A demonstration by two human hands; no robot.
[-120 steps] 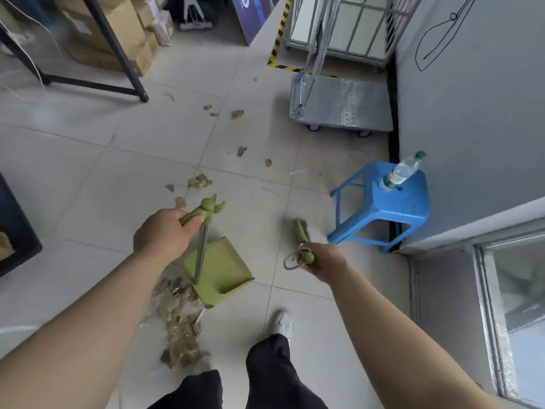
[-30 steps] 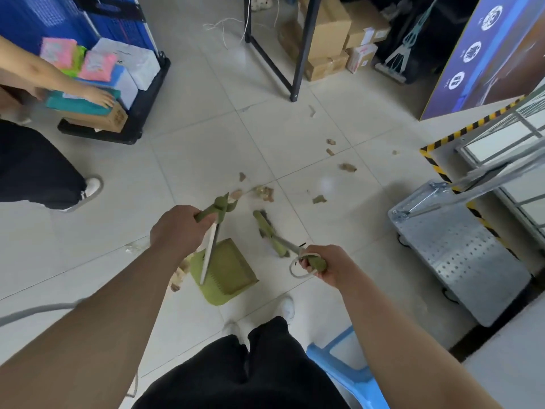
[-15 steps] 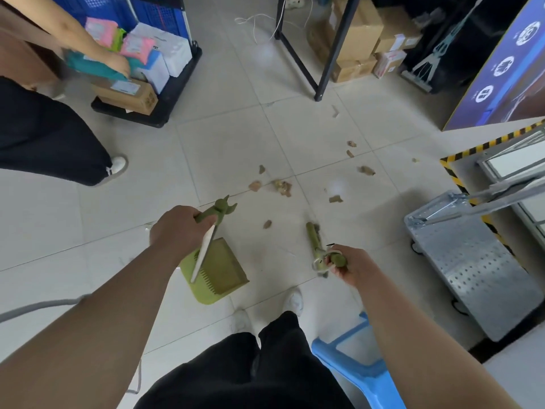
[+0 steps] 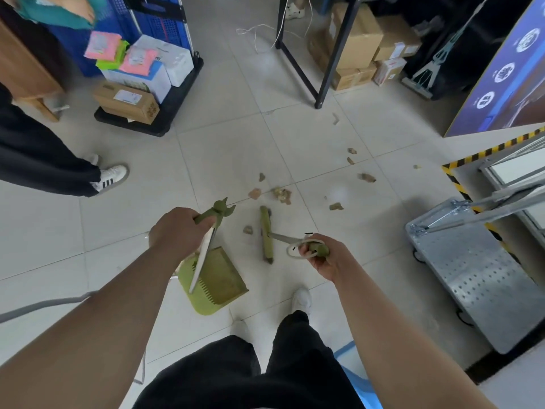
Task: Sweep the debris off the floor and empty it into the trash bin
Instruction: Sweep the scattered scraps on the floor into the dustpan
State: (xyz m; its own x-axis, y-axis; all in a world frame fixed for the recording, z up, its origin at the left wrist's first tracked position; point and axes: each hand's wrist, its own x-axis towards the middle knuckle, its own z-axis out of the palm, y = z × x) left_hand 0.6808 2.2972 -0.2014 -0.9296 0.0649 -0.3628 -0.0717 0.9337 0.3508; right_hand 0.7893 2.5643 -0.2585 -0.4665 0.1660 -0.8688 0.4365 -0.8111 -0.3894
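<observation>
Since half a second ago our broom (image 4: 266,235) has swung left toward the scraps (image 4: 282,195) at frame centre. Our right hand (image 4: 323,257) grips its handle; our left hand (image 4: 177,231) clasps the dustpan (image 4: 219,283), resting on the floor (image 4: 230,149) below centre.

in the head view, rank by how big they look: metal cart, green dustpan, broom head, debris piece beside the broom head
1. Metal cart, largest by far.
2. Dustpan.
3. Broom head, long but narrow.
4. Debris piece, smallest.
All four sit on the floor at a similar distance, so the order seems reliable.
</observation>
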